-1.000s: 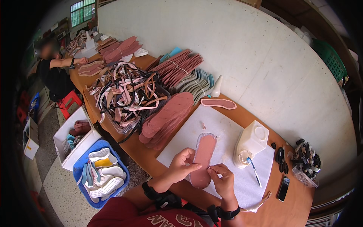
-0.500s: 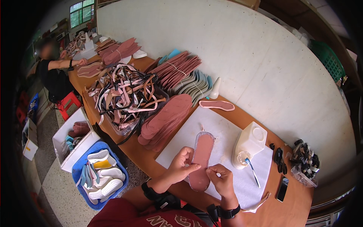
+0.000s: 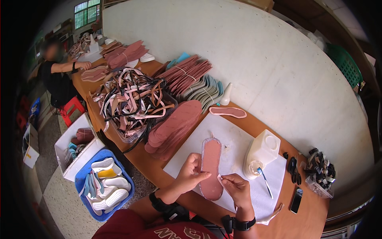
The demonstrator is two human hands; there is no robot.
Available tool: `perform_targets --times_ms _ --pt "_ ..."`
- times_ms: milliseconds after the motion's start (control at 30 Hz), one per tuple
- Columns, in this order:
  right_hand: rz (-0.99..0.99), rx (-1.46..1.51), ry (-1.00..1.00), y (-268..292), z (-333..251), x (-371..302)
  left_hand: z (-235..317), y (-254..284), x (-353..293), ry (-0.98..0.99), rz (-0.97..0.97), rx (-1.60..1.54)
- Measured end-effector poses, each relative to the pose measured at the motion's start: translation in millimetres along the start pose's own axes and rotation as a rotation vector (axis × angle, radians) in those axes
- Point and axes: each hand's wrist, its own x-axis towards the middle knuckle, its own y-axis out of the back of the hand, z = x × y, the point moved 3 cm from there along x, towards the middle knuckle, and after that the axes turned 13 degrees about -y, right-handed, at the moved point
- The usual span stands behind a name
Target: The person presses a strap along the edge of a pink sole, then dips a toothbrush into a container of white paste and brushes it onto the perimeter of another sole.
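Observation:
A reddish-brown insole (image 3: 211, 159) with a pale, shiny rim is held over the white sheet (image 3: 187, 153), its toe end pointing away from me. My left hand (image 3: 188, 175) is closed on its left side, thumb lying on top and fingers underneath. At the right edge, my right hand (image 3: 238, 189) pinches a thin whitish strip (image 3: 219, 177), whose tail seems to show below the palm. Right of the hands stands a whitish plastic bottle (image 3: 267, 144) with a cut opening; a blue and white toothbrush (image 3: 266, 182) leans from it onto the sheet.
Stacked insole pieces (image 3: 175, 127) and a heap of strips (image 3: 131, 99) fill the table's left. One edged insole (image 3: 227, 112) lies beyond the sheet. A phone (image 3: 296, 200) and a strip-filled basket (image 3: 320, 175) are right. A blue tub (image 3: 129, 175) stands lower left; a co-worker (image 3: 57, 79) sits far left.
My right hand has drawn slightly right, away from the insole's edge, and the whitish strip now shows at its fingertips. The insole has tilted a little. The co-worker's arm has shifted slightly.

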Motion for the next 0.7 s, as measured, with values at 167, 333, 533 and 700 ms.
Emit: perform_targets --times_ms 167,333,533,700 --pt "0.004 -0.2 0.095 -1.0 -2.4 -3.2 1.3 -1.4 -1.0 0.018 0.027 -0.075" --pt "0.009 -0.231 0.063 -5.1 -3.7 -5.2 -0.1 -4.5 -5.2 0.016 0.104 -0.183" --pt "0.066 -0.308 0.139 -11.9 4.8 -5.4 -7.3 0.5 -8.9 0.023 0.15 -0.138" --pt "0.174 -0.447 0.19 -9.6 -6.3 -3.1 8.9 -1.7 -1.4 -0.18 0.262 0.11"
